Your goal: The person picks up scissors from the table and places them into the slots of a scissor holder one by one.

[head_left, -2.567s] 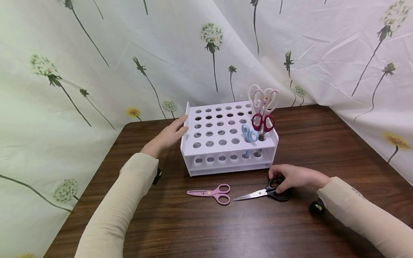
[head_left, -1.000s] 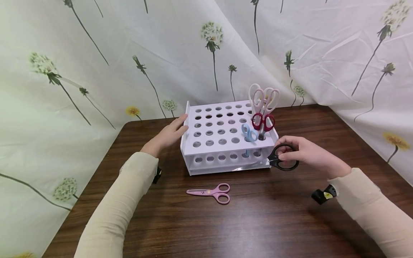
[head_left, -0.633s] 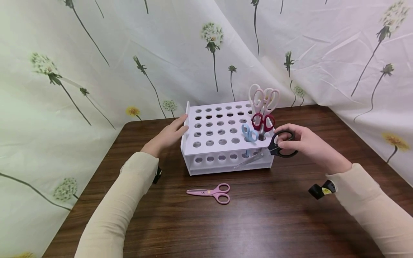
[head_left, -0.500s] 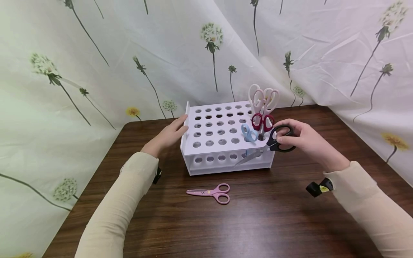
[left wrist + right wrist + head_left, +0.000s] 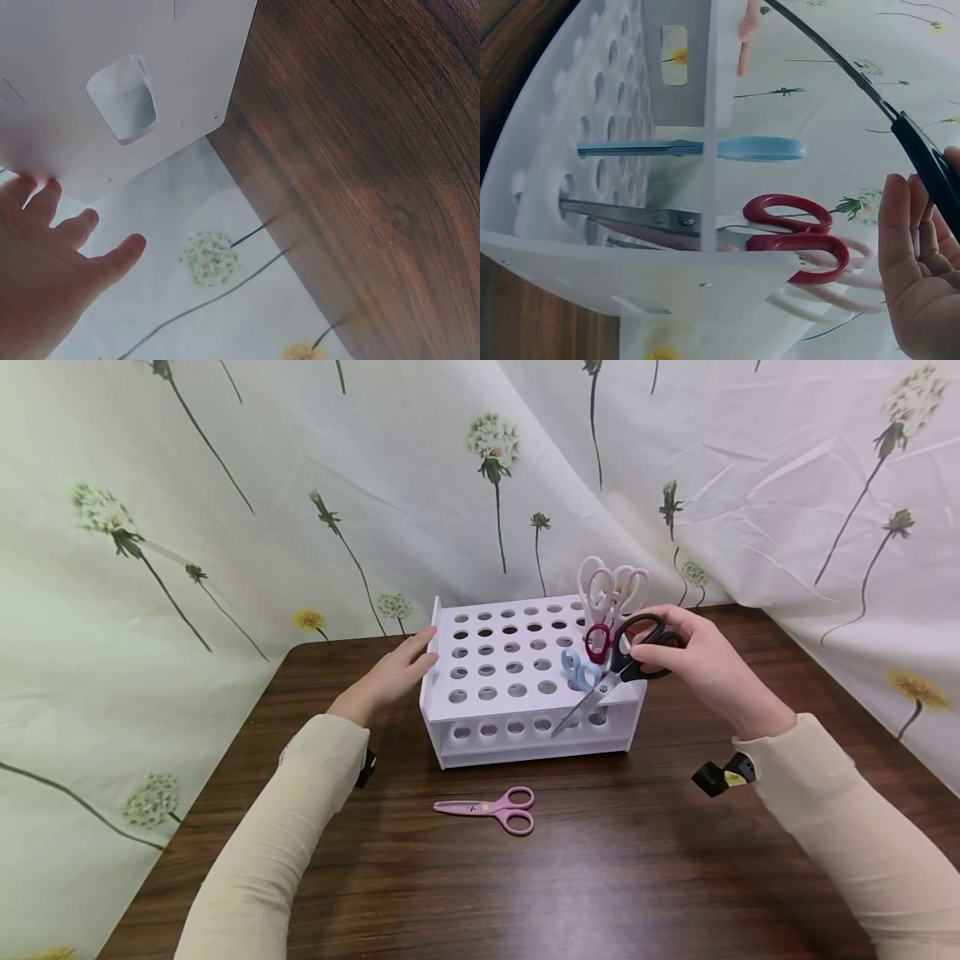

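Observation:
My right hand pinches the handle of black-handled scissors, whose silver blades tilt down and left in front of the white holed rack. In the right wrist view the scissors are apart from the rack. My left hand touches the rack's left side panel with extended fingers; in the left wrist view its fingertips meet the panel. Light-blue scissors and red-handled scissors stand in the rack's right-hand holes. Pink scissors lie flat on the table before the rack.
Behind the red pair, scissors with white and pale pink handles rise from the rack's back right. Everything stands on a dark wooden table. A flower-printed cloth hangs behind and beside it.
My right hand has lifted the black-handled scissors off the table, up and then left toward the rack's right end, the blades tilting steeper. The left hand and pink scissors have stayed put.

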Action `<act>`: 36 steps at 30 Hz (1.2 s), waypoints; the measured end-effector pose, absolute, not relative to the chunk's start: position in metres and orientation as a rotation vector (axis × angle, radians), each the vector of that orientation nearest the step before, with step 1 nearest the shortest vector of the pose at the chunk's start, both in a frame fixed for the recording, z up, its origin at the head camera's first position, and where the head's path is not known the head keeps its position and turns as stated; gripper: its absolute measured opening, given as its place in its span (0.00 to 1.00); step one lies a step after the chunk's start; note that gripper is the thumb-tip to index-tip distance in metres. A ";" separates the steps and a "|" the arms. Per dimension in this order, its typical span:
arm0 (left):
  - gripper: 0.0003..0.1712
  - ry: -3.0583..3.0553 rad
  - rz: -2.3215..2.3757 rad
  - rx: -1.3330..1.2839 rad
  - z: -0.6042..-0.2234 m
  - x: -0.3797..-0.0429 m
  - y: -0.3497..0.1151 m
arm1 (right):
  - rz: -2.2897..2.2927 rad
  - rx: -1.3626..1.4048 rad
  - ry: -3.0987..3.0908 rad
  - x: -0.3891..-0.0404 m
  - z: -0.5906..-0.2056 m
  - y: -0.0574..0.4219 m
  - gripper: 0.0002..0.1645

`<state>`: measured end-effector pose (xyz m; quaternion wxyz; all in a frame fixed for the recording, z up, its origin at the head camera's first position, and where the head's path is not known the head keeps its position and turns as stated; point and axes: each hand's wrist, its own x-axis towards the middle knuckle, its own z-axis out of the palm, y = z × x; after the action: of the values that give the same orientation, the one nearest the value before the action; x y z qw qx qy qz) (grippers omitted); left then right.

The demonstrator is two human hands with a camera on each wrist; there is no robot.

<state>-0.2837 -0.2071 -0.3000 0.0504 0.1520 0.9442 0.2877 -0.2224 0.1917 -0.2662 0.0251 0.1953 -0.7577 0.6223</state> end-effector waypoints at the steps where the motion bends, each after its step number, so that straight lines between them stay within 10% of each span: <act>1: 0.34 2.875 0.876 0.463 -0.300 -0.284 -0.207 | 1.913 0.589 -2.347 -0.223 -0.265 0.191 0.17; 36: 0.34 2.928 0.693 0.456 -0.299 -0.289 -0.208 | 1.860 0.427 -2.216 -0.256 -0.241 0.159 0.15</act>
<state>-0.2893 -0.2084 -0.2987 0.0492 0.1496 0.9610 0.2275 -0.2562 0.1592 -0.2410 0.1083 0.1452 -0.7533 0.6323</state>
